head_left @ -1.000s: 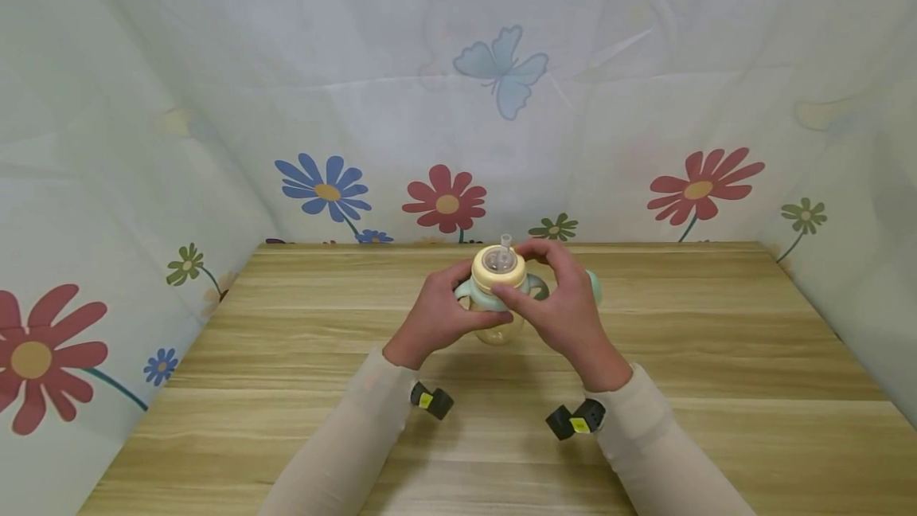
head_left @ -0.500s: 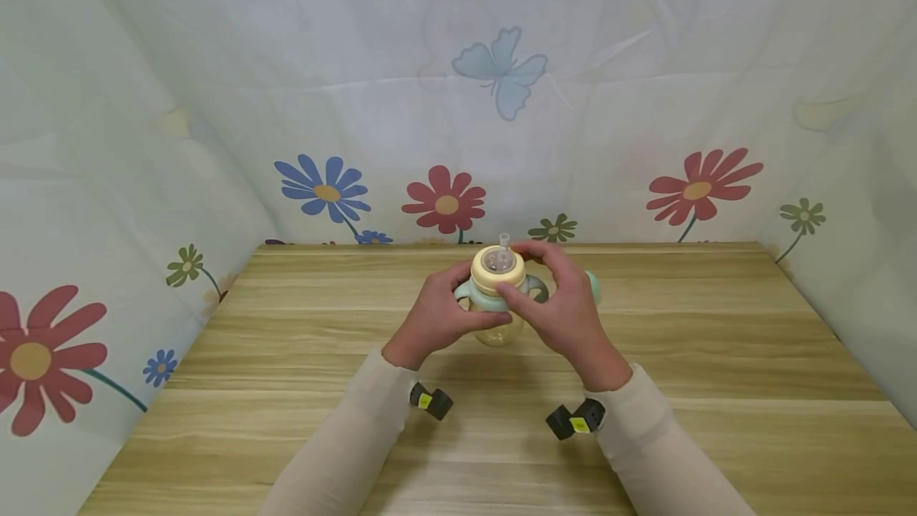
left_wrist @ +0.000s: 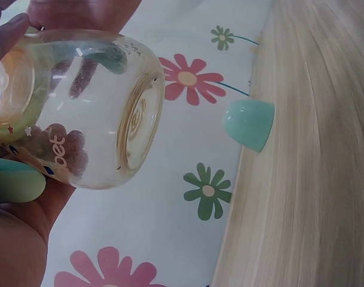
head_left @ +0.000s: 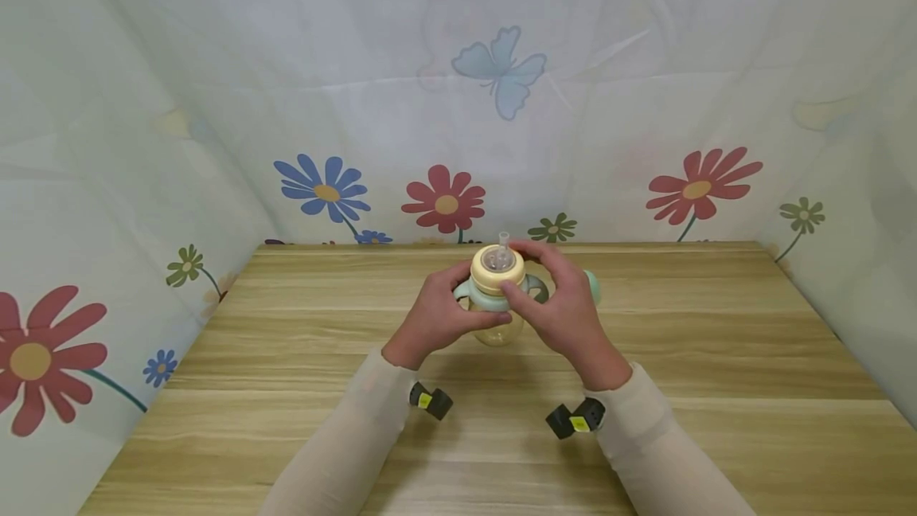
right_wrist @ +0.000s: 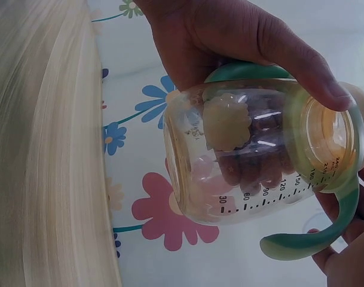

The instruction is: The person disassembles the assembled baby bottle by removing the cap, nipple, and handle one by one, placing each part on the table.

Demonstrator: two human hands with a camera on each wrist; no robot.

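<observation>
A baby bottle (head_left: 499, 334) with a clear amber-tinted body, pale green handles (right_wrist: 316, 242) and a yellow screw collar (head_left: 489, 279) is held upright just above the table. From the collar's top rises a clear teat (head_left: 503, 249). My left hand (head_left: 442, 305) grips the body below the collar, its thumb across the near side and fingers visible through the plastic in the right wrist view. My right hand (head_left: 569, 313) holds the collar between thumb in front and fingers behind. A mint-green dome cap (left_wrist: 250, 124) stands on the table behind my right hand.
The wood-grain table (head_left: 286, 388) reaches back to a white curtain (head_left: 401, 126) printed with flowers and a butterfly. Similar curtain hangs along both sides. A small black camera (head_left: 432, 401) is strapped to each wrist.
My right thumb has shifted slightly to the right along the front of the collar. The left hand and bottle body stay in nearly the same place.
</observation>
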